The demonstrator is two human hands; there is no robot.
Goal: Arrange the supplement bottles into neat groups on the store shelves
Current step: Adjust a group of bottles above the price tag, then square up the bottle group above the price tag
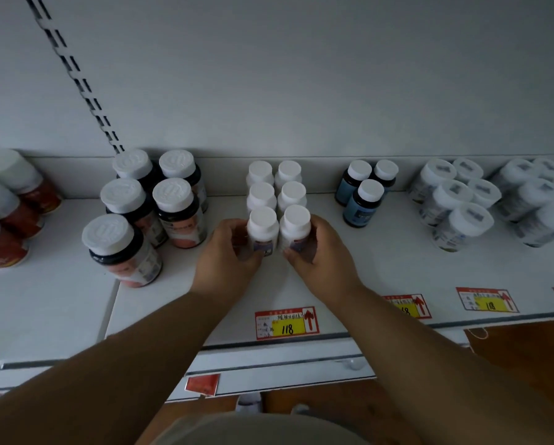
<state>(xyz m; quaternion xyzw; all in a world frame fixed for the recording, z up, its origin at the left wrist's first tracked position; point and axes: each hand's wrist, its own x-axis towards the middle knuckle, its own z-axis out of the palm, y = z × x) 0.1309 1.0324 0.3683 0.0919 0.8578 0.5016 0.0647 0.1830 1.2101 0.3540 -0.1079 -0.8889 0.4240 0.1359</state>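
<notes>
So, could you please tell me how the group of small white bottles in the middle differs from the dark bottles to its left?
The white bottles are smaller, with smooth flat caps; the dark bottles are bigger, with embossed caps. The white ones make a tight two-by-three block, the dark ones a looser cluster of five. The left hand and right hand hold the front white pair; nothing touches the dark ones. Both groups stand upright on the shelf.

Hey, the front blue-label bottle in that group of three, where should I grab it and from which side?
Grip the front blue-label bottle around its dark body just below the white cap, coming from the shelf's front edge. It stands upright, its front is open, and the two other blue-label bottles crowd it from behind.
</notes>
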